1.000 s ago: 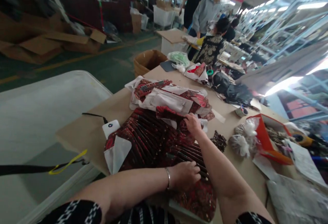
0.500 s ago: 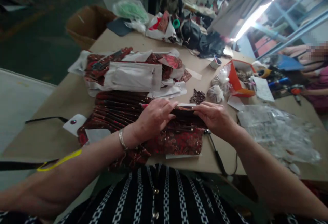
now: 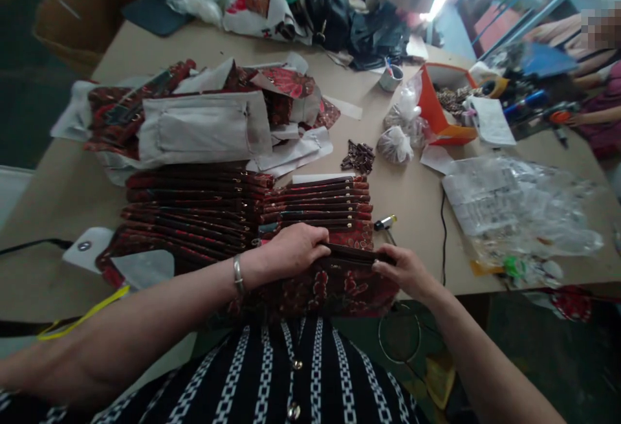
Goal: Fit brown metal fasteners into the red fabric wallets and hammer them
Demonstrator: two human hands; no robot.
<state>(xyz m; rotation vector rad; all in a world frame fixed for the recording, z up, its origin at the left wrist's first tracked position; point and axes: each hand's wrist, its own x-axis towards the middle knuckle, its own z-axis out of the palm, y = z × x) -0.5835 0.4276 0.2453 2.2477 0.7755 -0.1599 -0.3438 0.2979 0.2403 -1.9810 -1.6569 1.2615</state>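
Note:
A dark red floral pouch with a brown zipper edge hangs at the table's front edge, close to my body. My left hand pinches its top edge near the middle. At the right end of that edge, my right hand grips the pouch between thumb and fingers. Just beyond lies a row of similar zipped pouches, overlapping one another. A second row of brown-edged pouches lies to the left, partly behind my left forearm.
White-lined fabric pieces are heaped at the back left. Small dark metal parts lie near a knotted plastic bag. An orange box, plastic bags and a black-handled tool are on the right. A person's arm shows at far right.
Both hands have come closer to my body with the pouch, uncovering the row of pouches beyond. The camera view has shifted, and the pouch's floral front now faces up below my hands.

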